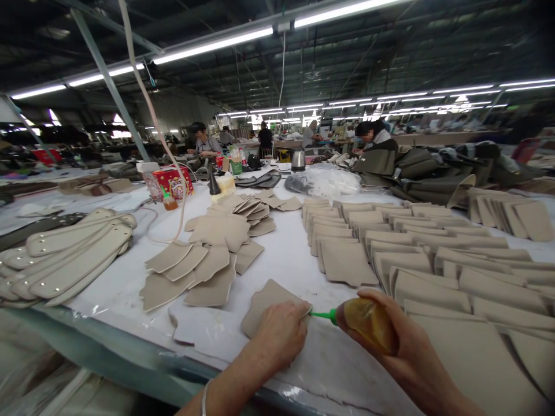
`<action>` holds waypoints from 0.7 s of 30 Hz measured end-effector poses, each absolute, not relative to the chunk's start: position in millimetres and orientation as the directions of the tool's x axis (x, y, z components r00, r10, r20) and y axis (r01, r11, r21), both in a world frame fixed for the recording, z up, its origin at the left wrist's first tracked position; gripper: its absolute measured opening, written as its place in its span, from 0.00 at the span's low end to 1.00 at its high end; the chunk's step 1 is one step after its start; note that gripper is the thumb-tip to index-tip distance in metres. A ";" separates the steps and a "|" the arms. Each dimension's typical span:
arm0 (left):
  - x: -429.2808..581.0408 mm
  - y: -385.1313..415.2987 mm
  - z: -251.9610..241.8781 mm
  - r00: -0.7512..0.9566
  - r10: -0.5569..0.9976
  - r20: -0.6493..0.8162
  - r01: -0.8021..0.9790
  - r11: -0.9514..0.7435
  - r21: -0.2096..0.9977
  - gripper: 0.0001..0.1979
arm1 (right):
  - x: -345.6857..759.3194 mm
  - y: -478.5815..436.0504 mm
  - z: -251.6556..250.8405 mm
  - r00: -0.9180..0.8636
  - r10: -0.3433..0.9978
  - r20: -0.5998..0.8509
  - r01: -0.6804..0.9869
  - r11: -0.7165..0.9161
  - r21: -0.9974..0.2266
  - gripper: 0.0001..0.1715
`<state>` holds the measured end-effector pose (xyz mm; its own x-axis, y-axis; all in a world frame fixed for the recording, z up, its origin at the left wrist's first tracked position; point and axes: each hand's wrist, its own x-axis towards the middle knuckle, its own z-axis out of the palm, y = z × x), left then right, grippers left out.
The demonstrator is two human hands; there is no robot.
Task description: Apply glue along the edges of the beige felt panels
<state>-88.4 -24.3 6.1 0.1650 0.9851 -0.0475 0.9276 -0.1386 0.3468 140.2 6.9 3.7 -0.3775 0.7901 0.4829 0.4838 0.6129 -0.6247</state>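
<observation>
Near the table's front edge, a beige leather piece [269, 297] lies partly under my left hand [284, 330]. The fingers of that hand are closed together at the piece's right edge. My right hand [396, 341] is wrapped round a glue bottle [368, 323] with amber liquid inside, tipped on its side. Its thin green nozzle [321, 315] points left and reaches the edge of the piece by my left fingertips. A pale leather piece [203, 329], light side up, lies just left of my left hand.
Loose beige pieces [217, 231] are heaped behind my left hand. Overlapping rows of beige pieces [347, 260] fill the right side. Studded straps [82, 254] lie at left. A second glue bottle [170, 201] stands near a hanging hose [150, 104]. Several people work farther back.
</observation>
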 end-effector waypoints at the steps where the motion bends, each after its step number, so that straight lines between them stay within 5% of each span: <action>1: -88.6 -24.2 5.6 0.168 0.985 -0.045 0.927 -0.142 0.348 0.18 | 140.8 6.7 3.0 -0.367 0.801 0.473 0.483 0.599 -0.638 0.26; 21: -96.9 -27.9 19.6 0.200 0.967 -0.157 0.886 -0.110 0.450 0.22 | 147.3 5.4 -9.0 -0.311 0.874 0.374 0.425 0.480 -0.767 0.25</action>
